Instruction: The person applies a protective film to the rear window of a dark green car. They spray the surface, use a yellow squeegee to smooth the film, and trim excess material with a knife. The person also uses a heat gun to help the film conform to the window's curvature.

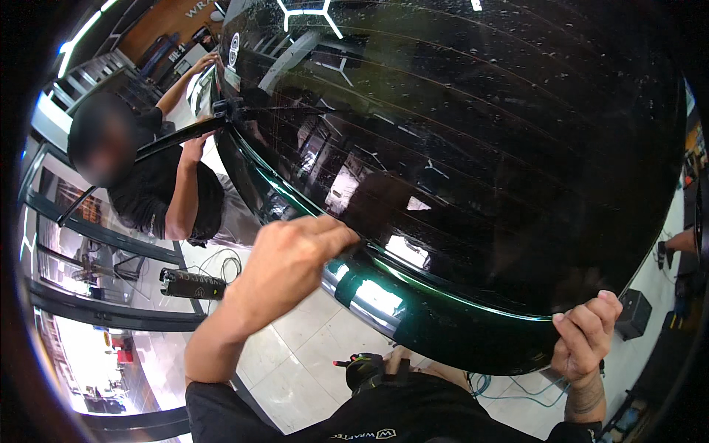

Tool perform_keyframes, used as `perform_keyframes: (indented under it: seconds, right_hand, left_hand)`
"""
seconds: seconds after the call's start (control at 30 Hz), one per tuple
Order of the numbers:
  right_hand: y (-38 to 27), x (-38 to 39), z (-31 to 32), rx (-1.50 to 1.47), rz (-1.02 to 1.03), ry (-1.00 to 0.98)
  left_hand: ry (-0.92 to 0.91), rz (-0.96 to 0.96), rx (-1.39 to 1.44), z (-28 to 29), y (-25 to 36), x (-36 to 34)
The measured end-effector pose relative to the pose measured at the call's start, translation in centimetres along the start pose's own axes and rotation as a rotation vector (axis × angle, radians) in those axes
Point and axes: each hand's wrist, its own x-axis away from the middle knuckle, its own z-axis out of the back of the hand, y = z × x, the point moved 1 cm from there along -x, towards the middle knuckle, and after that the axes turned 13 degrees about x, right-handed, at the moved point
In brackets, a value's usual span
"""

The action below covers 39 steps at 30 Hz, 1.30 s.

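Observation:
A car's dark rear window [473, 148], dotted with water drops, fills the upper view. Below it runs a glossy dark green body panel [443, 325]. My left hand [295, 258] is closed, its fingers bent against the seam between glass and panel. Whatever its fingertips may hold is hidden behind the knuckles. At the panel's right end, my right hand [586, 336] curls its fingers over the edge, with the palm side toward me. A raised wiper arm [181, 136] sticks out to the left of the window.
Another person [162, 162] works at the car's left side, both hands near it. A black cylindrical object [192, 284] stands by a dark frame at left. On the tiled floor [310, 362] lie a blue hose [524, 395] and cables. A black box [634, 314] stands at right.

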Motion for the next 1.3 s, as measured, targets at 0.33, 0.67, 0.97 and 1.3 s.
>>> perform_keyframes:
  seconds: [0.33, 0.67, 0.97, 1.3]
  right_hand:
    - [0.7, 0.9, -0.7, 0.066, -0.039, 0.043]
    - [-0.2, -1.0, -1.2, 0.019, 0.009, 0.178]
    - [-1.1, -1.8, -2.4, 0.036, 0.022, 0.212]
    - [-0.9, -0.1, -2.1, 0.082, -0.036, 0.132]
  left_hand:
    - [-0.053, -0.063, 0.043, 5.2, -12.6, -1.2]
    - [0.114, 0.063, -0.09, 8.7, -21.0, 2.5]
    - [0.284, -0.33, -0.016, -1.7, -5.4, 4.7]
    - [0.235, -0.206, 0.007, -4.2, 0.2, 1.6]
